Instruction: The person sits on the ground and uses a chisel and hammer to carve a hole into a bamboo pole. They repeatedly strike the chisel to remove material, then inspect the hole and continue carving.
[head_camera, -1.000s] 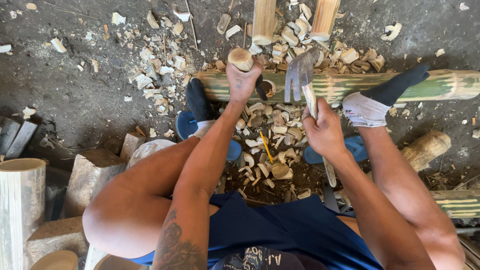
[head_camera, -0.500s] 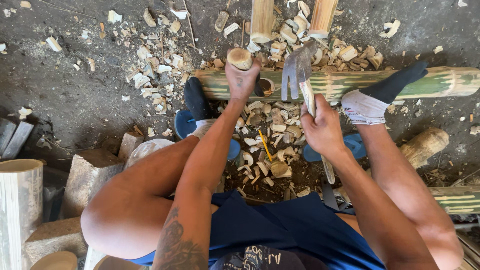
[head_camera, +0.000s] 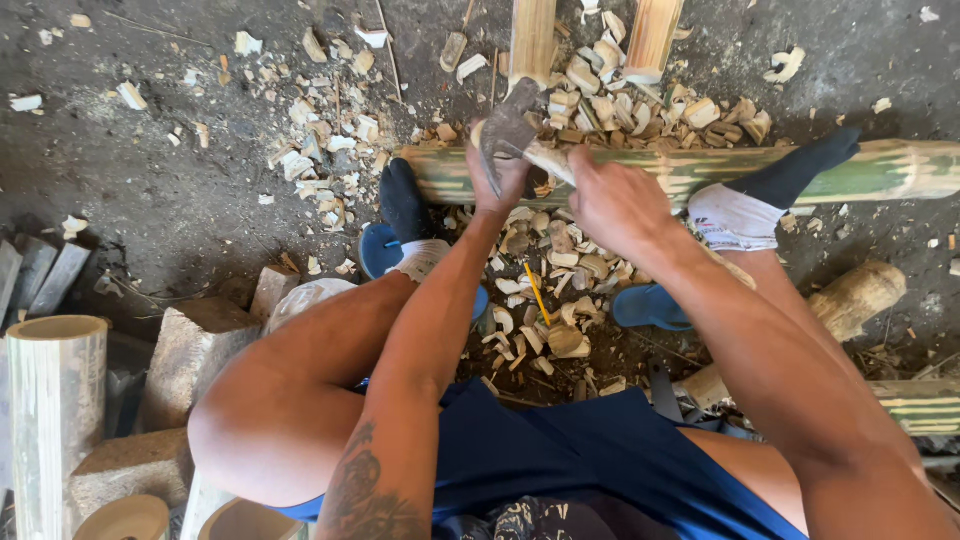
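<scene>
Hatchet (head_camera: 508, 128) sits at 12 o'clock of the seated person, blade down over a small wood piece held on the green bamboo pole (head_camera: 900, 170). Right hand (head_camera: 617, 203): fingers clamped on the hatchet handle. Left hand (head_camera: 497, 180): fingers closed on the wood piece, mostly hidden behind the blade. Chips (head_camera: 545, 300) crowd the floor between both feet. Open floor at 10 o'clock; cut bamboo sections (head_camera: 55, 400) stand at 8 o'clock.

hands (head_camera: 610, 200) chopping bamboo pole (head_camera: 800, 172), hatchet (head_camera: 508, 130)
</scene>
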